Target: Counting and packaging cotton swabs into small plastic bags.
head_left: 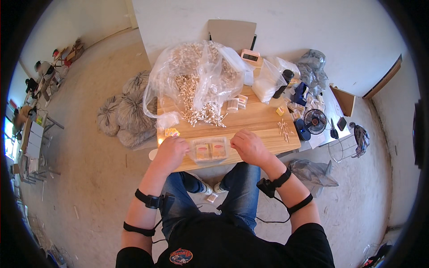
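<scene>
At the near edge of the wooden table lies a clear plastic bag [210,160] with two labelled packs of cotton swabs [218,149] side by side inside. My left hand [174,149] is closed at the bag's left edge, its fingertips pinched on the plastic. My right hand [250,146] pinches the right edge in the same way, fingers curled. Just beyond my left hand sit small yellow-and-orange cards [171,132]. Loose cotton swabs [285,129] lie to the right of my right hand.
A big open plastic bag [156,85] spills a heap of loose cotton swabs [192,105] over the table [250,120]. Finished-looking swab packs [237,103], a black bottle [283,84] and a small fan [315,121] stand right. Grey sacks [134,116] rest on the floor at left.
</scene>
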The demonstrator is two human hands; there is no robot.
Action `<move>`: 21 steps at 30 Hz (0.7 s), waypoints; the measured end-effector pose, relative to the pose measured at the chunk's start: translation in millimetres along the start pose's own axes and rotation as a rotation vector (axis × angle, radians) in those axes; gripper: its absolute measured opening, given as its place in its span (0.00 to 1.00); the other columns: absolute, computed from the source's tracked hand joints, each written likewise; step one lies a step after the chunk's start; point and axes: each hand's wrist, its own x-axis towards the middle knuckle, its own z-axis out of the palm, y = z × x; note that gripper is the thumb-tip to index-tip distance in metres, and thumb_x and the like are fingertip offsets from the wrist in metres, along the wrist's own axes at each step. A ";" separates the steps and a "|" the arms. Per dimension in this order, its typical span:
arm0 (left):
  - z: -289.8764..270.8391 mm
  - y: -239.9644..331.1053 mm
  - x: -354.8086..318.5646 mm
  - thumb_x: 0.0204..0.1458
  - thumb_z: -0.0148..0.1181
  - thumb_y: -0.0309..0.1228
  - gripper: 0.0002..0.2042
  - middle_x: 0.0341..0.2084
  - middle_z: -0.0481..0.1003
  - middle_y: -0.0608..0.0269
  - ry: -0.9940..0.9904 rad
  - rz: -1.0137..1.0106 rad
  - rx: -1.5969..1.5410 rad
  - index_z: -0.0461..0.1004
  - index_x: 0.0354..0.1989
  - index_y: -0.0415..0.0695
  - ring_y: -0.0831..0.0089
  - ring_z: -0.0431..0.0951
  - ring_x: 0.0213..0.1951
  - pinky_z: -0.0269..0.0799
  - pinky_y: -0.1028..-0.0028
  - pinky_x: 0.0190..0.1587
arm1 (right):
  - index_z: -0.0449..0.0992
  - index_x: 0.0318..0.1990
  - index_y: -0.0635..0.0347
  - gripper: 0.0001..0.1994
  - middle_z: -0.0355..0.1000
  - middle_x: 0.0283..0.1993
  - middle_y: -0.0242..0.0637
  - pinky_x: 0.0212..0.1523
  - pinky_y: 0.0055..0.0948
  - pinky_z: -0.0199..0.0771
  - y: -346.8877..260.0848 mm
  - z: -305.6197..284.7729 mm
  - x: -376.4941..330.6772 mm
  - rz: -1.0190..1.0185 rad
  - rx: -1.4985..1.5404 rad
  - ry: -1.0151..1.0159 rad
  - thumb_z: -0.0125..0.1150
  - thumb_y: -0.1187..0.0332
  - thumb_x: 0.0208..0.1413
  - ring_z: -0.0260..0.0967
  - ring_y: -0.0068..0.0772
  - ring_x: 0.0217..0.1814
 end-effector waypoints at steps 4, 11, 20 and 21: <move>2.3 11.2 4.8 0.45 0.60 0.30 0.05 0.23 0.72 0.58 0.003 -0.079 -0.022 0.72 0.25 0.43 0.57 0.74 0.33 0.70 0.62 0.45 | 0.72 0.31 0.59 0.05 0.68 0.32 0.39 0.40 0.38 0.68 -10.0 -3.9 6.2 0.002 0.002 0.015 0.61 0.71 0.47 0.67 0.44 0.39; 17.8 6.2 4.8 0.47 0.60 0.31 0.06 0.24 0.72 0.61 0.036 -0.070 -0.053 0.72 0.25 0.45 0.59 0.74 0.35 0.68 0.57 0.43 | 0.72 0.30 0.59 0.06 0.68 0.32 0.39 0.40 0.38 0.68 -0.7 10.4 6.8 -0.029 0.011 0.008 0.62 0.71 0.46 0.67 0.44 0.39; 7.3 4.9 8.3 0.44 0.58 0.29 0.03 0.23 0.73 0.62 -0.052 0.025 0.033 0.72 0.22 0.46 0.63 0.74 0.34 0.66 0.63 0.40 | 0.71 0.29 0.59 0.04 0.67 0.33 0.40 0.41 0.39 0.67 -1.8 10.5 9.2 -0.069 -0.104 -0.074 0.58 0.72 0.47 0.66 0.44 0.40; 7.6 4.9 8.9 0.44 0.58 0.29 0.03 0.23 0.73 0.62 -0.051 0.025 0.031 0.72 0.22 0.46 0.63 0.74 0.34 0.66 0.63 0.40 | 0.71 0.29 0.59 0.04 0.67 0.33 0.40 0.41 0.39 0.67 -2.2 9.9 9.3 -0.068 -0.105 -0.075 0.58 0.72 0.47 0.66 0.44 0.40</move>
